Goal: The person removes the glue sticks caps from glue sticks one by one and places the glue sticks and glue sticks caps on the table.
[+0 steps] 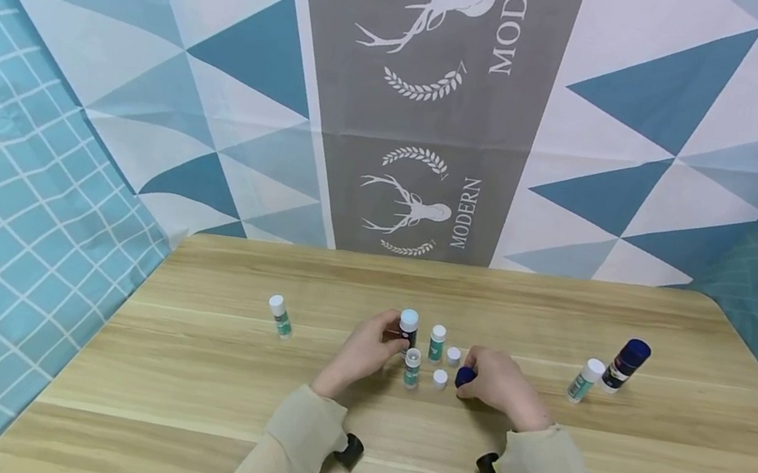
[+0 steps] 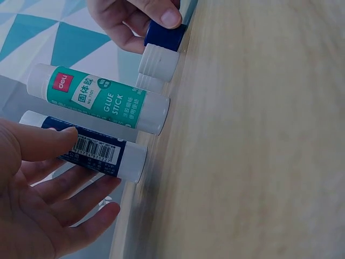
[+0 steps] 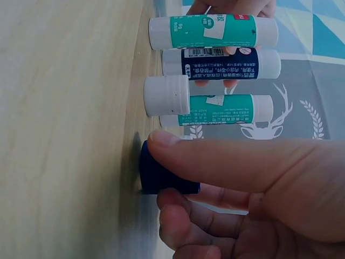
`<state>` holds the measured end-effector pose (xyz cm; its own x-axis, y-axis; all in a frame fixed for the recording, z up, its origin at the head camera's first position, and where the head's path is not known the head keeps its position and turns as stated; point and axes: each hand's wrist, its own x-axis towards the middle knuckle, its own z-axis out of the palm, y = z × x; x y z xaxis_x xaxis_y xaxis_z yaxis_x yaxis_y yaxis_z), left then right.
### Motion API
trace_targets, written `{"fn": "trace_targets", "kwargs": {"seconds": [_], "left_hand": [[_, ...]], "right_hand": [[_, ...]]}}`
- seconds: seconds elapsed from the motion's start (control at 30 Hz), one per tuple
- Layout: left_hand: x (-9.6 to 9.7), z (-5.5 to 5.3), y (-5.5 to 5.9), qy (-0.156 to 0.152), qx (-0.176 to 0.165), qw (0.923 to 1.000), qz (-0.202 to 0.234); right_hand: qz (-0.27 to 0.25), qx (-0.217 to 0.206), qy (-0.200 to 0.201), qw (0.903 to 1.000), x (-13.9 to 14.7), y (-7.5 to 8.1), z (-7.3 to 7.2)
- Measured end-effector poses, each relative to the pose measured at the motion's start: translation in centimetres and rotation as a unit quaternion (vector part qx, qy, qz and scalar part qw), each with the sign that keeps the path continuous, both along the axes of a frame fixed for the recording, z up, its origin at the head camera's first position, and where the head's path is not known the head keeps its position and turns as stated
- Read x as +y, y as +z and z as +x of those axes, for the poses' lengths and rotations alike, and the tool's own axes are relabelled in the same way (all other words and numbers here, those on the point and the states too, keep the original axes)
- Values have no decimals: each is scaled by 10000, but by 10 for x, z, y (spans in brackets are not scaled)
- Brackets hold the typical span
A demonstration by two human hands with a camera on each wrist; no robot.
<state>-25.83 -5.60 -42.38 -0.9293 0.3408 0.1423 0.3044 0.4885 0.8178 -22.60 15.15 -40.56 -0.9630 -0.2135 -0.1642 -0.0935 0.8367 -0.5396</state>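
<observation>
In the head view my left hand is at a dark navy glue stick with a white top, standing upright. The left wrist view shows the thumb on its label and the fingers behind it. My right hand pinches a dark blue cap between thumb and fingers, low at the tabletop. Between the hands stand two teal glue sticks: one with a white cap, and a nearer one with a translucent top. Two loose white caps sit beside the blue cap.
Off to the left on the wooden table stands another teal glue stick. At the right, a teal glue stick stands close to a larger navy glue stick with a blue cap. Patterned cloth hangs behind the table.
</observation>
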Motion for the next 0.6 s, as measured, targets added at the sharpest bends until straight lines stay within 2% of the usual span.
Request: {"fn": "trace_targets", "kwargs": {"seconds": [0.6], "left_hand": [[0, 2, 2, 111, -52, 9999, 26]], "right_hand": [[241, -74, 80, 9997, -1, 0, -1]]}}
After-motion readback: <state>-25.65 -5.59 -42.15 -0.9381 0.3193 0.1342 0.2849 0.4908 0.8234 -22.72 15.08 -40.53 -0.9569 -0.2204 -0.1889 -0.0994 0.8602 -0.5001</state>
